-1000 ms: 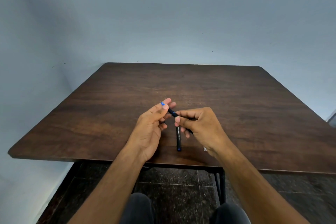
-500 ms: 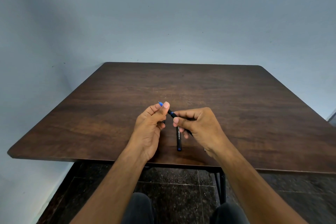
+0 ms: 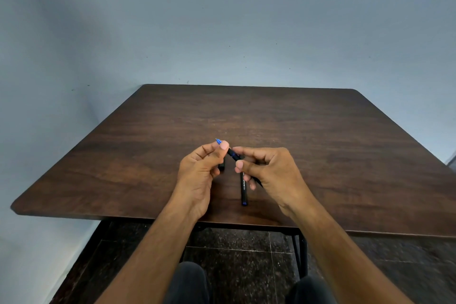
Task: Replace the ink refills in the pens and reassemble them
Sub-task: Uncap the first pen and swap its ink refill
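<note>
Pens at the lower middle of the frame, one held, one lying

Pens [image 3: 233, 154] found near the front edge of a dark wooden table [image 3: 320, 131], which fills the middle of the frame under a pale blue-grey wall [image 3: 222, 20]. Dark speckled floor [image 3: 246, 266] and black table legs [image 3: 299, 254] seen below the tabletop, at the bottom of the frame.

Left hand [image 3: 199, 175] raised just left of centre, thumb and index finger pinched around the blue tip end [image 3: 218, 141] of a black pen; other fingers curled loosely. Right hand [image 3: 269, 173] just right of centre, thumb and index finger closed on the black barrel of the same pen, lower end of the barrel hidden behind this hand. Pen held tilted, tip toward upper left.

Second black pen [image 3: 243, 190] lying on the table between the two hands, pointing toward the lower edge of the frame, blue end nearest to the viewer, small white print on the side, too small to read. Short black piece [image 3: 221, 165] just beside the left fingers, partly hidden; cannot tell if touching the table or held.
</note>
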